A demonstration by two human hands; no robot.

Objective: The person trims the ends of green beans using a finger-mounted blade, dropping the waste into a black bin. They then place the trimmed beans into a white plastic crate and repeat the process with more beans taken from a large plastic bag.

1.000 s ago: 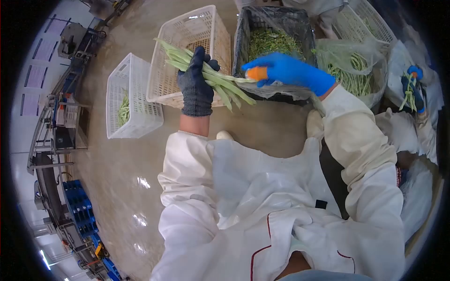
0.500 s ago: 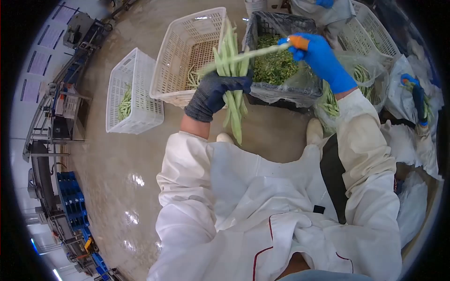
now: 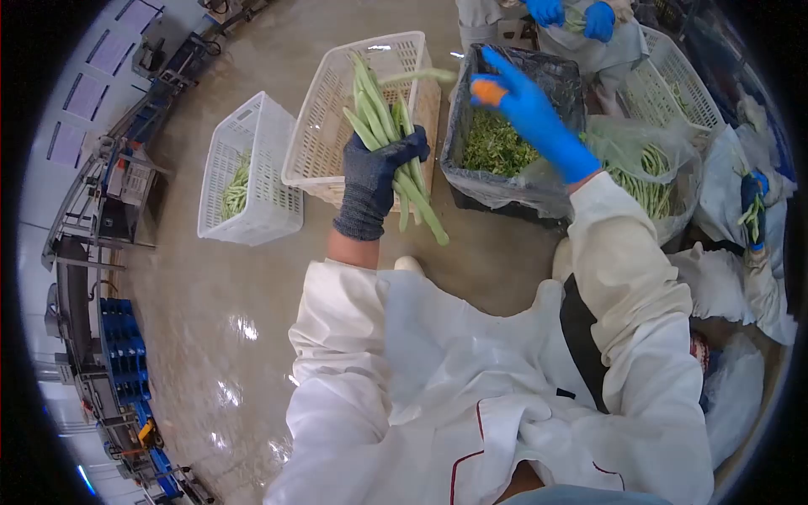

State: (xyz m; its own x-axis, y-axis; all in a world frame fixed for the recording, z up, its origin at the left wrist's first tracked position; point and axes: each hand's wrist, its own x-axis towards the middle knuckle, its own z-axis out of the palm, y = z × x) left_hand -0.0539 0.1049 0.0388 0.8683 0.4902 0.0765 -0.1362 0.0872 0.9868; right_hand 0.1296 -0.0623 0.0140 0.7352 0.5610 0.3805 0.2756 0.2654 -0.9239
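My left hand [image 3: 383,172], in a dark grey glove, is wrapped round a bundle of long green beans [image 3: 376,109] whose ends stick out above and below the fist. A single pale green bean [image 3: 421,76] shows beyond the bundle, overlapping the white crate's right rim, apart from my right hand. My right hand [image 3: 532,114], in a blue glove, has its fingers stretched out over the black-lined crate [image 3: 513,187]. An orange cover [image 3: 488,92] sits at its thumb. Green trimmings [image 3: 497,147] fill the bottom of that lined crate.
A large white crate [image 3: 316,160] stands behind my left hand. Left of it, a smaller white crate [image 3: 278,210] holds green beans. A clear bag of beans [image 3: 644,181] lies at right. Other people's gloved hands [image 3: 545,12] work at the top and right. The floor looks wet.
My right hand has let go of the bean it held across the bundle and moved left with fingers extended. My left hand has tilted the bundle and shifted slightly left.
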